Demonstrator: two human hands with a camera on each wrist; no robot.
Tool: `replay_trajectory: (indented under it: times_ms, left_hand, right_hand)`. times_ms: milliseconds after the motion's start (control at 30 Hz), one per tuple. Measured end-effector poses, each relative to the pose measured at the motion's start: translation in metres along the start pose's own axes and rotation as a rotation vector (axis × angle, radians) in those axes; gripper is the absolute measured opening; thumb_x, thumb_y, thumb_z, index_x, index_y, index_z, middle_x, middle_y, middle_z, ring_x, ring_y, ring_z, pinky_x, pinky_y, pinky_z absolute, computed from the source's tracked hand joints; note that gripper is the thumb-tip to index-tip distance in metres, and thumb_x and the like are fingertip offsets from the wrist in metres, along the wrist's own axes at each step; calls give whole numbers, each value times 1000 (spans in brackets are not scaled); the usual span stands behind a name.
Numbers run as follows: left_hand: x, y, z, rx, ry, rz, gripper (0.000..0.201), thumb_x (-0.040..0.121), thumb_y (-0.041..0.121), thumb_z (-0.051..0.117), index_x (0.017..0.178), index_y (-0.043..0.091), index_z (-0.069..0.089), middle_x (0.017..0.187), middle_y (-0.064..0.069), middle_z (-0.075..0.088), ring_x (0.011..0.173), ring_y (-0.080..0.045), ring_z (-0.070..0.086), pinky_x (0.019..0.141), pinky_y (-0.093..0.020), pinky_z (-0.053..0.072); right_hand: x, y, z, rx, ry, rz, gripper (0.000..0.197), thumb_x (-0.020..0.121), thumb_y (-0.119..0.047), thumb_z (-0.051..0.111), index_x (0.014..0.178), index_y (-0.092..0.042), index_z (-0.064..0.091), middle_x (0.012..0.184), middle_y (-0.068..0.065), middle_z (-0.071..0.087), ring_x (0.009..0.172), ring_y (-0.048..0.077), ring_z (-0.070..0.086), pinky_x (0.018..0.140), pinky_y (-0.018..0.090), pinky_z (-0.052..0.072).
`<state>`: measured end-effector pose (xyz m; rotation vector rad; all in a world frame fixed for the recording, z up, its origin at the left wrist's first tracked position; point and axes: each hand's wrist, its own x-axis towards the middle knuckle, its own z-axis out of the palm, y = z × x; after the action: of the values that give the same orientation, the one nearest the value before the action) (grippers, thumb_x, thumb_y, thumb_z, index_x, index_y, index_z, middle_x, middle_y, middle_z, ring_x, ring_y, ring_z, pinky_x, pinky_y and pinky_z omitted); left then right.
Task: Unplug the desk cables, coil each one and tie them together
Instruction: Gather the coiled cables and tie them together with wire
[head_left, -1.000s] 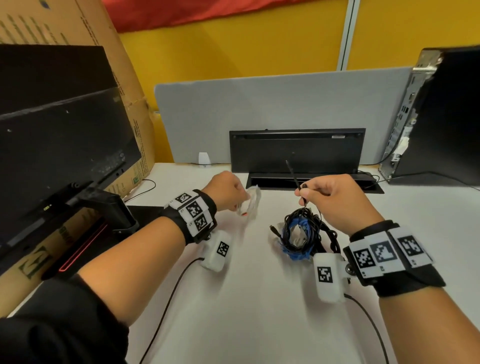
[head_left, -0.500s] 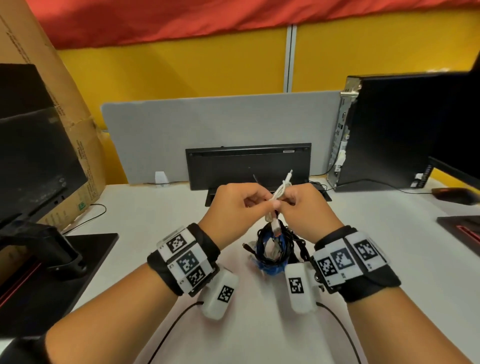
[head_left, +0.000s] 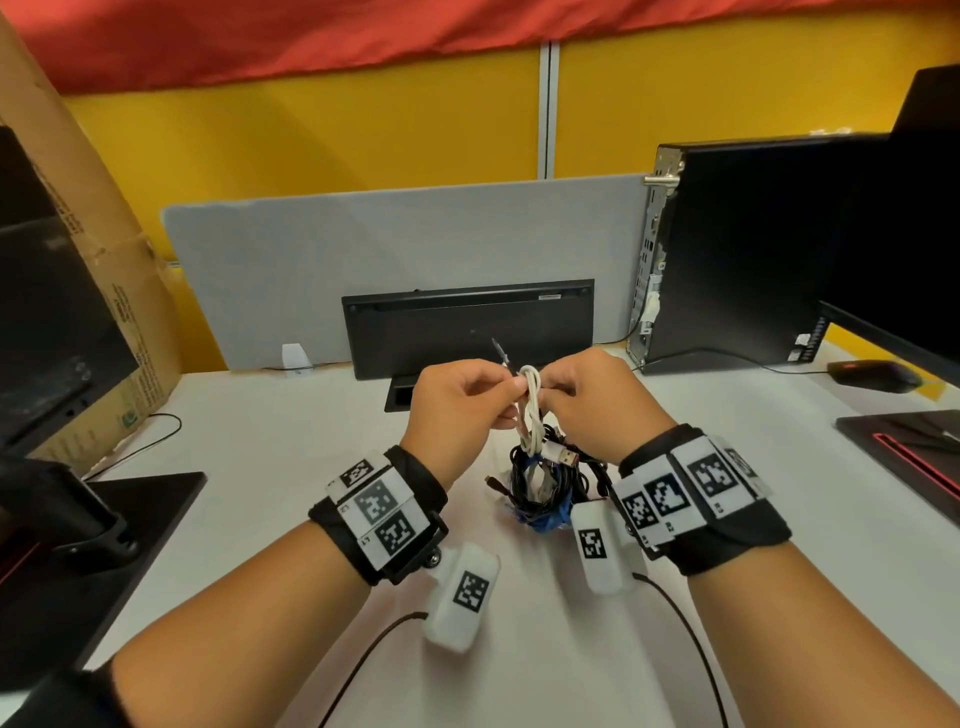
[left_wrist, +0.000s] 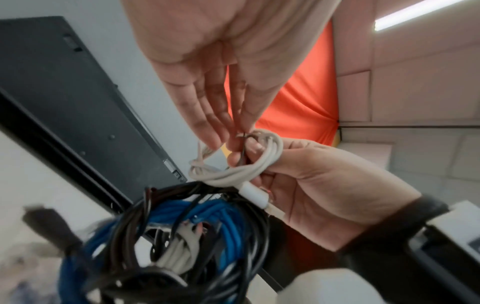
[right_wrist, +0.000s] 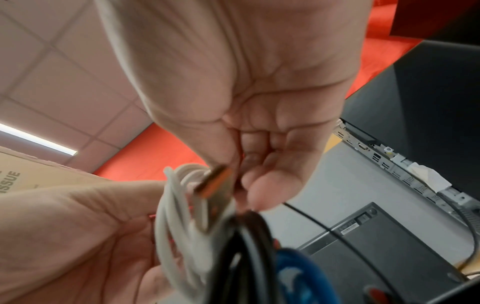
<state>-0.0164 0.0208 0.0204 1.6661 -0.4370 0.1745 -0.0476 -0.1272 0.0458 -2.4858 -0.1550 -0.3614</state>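
Observation:
A small white cable coil (head_left: 530, 410) with a USB plug (head_left: 563, 456) is held upright between both hands over a bundle of black and blue cables (head_left: 540, 499) lying on the white desk (head_left: 291, 447). In the left wrist view my left hand (left_wrist: 228, 139) pinches a thin black tie (left_wrist: 241, 152) against the white cable coil (left_wrist: 249, 164). My right hand (left_wrist: 298, 185) curls round that coil. A free end of the tie (head_left: 500, 352) sticks up behind the left hand (head_left: 511, 387) and right hand (head_left: 550, 387). The USB plug (right_wrist: 215, 191) is blurred in the right wrist view.
A black keyboard (head_left: 467, 327) leans against the grey divider (head_left: 363, 249). A desktop tower (head_left: 753, 249), a mouse (head_left: 872, 375) and a monitor base (head_left: 909, 441) are on the right. A monitor (head_left: 52, 322) and a cardboard box (head_left: 104, 260) stand on the left.
The hands came together over the bundle. The left hand brought the white cable across to the tie that the right hand held up. The head view swung right.

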Motion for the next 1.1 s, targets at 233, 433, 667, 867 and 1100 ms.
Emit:
replay_trajectory:
  times_ms: [233, 433, 667, 867, 1100]
  left_hand:
    - [9, -9, -14, 110, 129, 58, 14, 89, 3, 62, 75, 2, 65, 75, -7, 73, 70, -20, 71, 67, -32, 61]
    - [11, -12, -18, -72, 20, -15, 8, 87, 8, 68, 82, 4, 74, 75, -8, 73, 71, -17, 69, 70, -25, 58]
    - [7, -14, -8, -456, -108, -245, 13, 91, 8, 61, 93, 0, 71, 69, -7, 57, 61, -15, 53, 67, -30, 51]
    - [8, -12, -4, -399, -171, -268, 14, 87, 8, 66, 90, -5, 70, 66, -6, 51, 58, -13, 44, 57, -24, 41]
    - [10, -11, -2, -319, -157, -271, 12, 84, 9, 69, 82, -3, 71, 62, -5, 47, 52, -13, 40, 56, -25, 38]
  right_hand:
    - [3, 23, -9, -18, 5, 95, 23, 93, -20, 61, 77, -8, 72, 79, 1, 72, 55, 7, 57, 61, 26, 50]
    - [6, 33, -6, 662, 176, 101, 14, 90, -5, 62, 100, -10, 70, 73, 3, 75, 55, 7, 62, 58, 20, 56]
    - [-1, 44, 10, 956, 225, 99, 10, 87, -4, 66, 91, -10, 73, 82, 12, 75, 55, 13, 57, 57, 24, 51]
    - [-3, 45, 17, 1176, 193, 58, 17, 77, -13, 71, 93, -12, 76, 87, 11, 74, 64, 16, 57, 60, 22, 51]
    - [-2, 44, 17, 1118, 184, 15, 19, 71, -20, 73, 89, -17, 77, 84, 9, 74, 78, 30, 54, 64, 25, 50]
